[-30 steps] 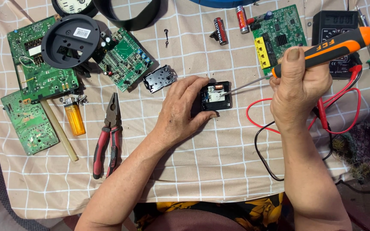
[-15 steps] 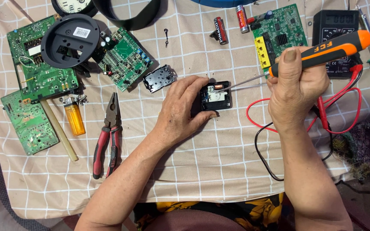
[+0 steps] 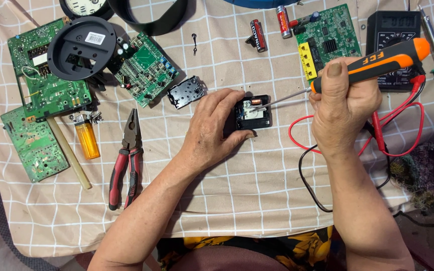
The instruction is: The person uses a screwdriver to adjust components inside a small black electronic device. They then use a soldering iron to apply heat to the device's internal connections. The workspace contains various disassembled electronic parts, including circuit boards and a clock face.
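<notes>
Screwdriver point(image 3: 372, 62) tip now lower, right hand point(image 3: 345, 108) gripping; left hand point(image 3: 217, 125) clasps module point(image 3: 253, 113) on checked cloth point(image 3: 257, 185)

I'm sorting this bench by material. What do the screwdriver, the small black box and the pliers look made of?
Screwdriver: thin shaft looks like bright metal, grey and shiny; handle seems matte orange and black plastic or rubber. Small black box: probably moulded plastic, dull black, with a copper-coloured coil showing inside. Pliers: dark steel-looking jaws; the red and black grips look like rubber or plastic sleeves.

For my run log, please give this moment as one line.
left hand: holds small black module | right hand: grips orange screwdriver, tip in module | pliers: idle on cloth
</notes>
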